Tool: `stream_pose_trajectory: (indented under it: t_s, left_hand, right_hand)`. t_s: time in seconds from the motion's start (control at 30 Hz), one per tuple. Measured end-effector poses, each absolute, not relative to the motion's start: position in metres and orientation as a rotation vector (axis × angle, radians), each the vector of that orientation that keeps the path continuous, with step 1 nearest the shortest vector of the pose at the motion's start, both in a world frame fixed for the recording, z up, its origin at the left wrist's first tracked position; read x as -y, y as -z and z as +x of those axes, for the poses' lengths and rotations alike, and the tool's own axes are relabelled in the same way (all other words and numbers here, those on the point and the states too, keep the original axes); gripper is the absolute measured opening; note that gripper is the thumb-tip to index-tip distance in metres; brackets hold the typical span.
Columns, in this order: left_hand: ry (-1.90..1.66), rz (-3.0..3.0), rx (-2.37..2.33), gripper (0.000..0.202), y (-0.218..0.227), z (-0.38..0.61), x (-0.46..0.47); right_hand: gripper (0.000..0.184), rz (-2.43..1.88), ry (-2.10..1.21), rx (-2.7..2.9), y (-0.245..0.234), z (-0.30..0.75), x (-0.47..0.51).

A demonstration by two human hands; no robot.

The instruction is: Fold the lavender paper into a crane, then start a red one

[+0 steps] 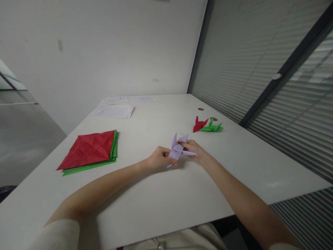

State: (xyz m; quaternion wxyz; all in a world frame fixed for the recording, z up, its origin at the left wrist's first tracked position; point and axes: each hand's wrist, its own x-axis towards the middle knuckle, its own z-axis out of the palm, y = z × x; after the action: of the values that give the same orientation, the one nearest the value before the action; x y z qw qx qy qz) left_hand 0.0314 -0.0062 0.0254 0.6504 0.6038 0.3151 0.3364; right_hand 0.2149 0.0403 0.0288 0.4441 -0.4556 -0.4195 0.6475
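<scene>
A folded lavender paper crane [178,149] is held just above the white table, between both hands. My left hand [160,158] pinches its left side, thumb at the lower edge. On the other side, my right hand [194,147] grips the crane near a wing and a long narrow point; some of its fingers are hidden behind the paper. Beyond the right hand, a red paper crane [199,124] and a green paper crane [212,126] stand touching or overlapping on the table.
To the left lies a stack of creased sheets, a red sheet [90,147] over green sheets [113,152]. Printed papers [114,111] are spread at the back left of the table [161,121]. A blind-covered glass partition [249,69] runs along the right edge.
</scene>
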Motion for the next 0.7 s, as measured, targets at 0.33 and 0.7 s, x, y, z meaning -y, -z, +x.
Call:
stream_pose_trajectory:
  t_s: [0.33, 0.7]
  left_hand:
    - [-0.767, 1.287, -0.721, 0.045, -0.0283, 0.0307, 0.0073]
    - [-0.793, 1.297, -0.761, 0.047, -0.0244, 0.0302, 0.0023]
  right_hand:
    - [0.019, -1.073, -1.572, 1.013, -0.031, 0.2206, -0.0429]
    - [0.018, -1.102, -1.544, 1.007, -0.0325, 0.2227, -0.0442]
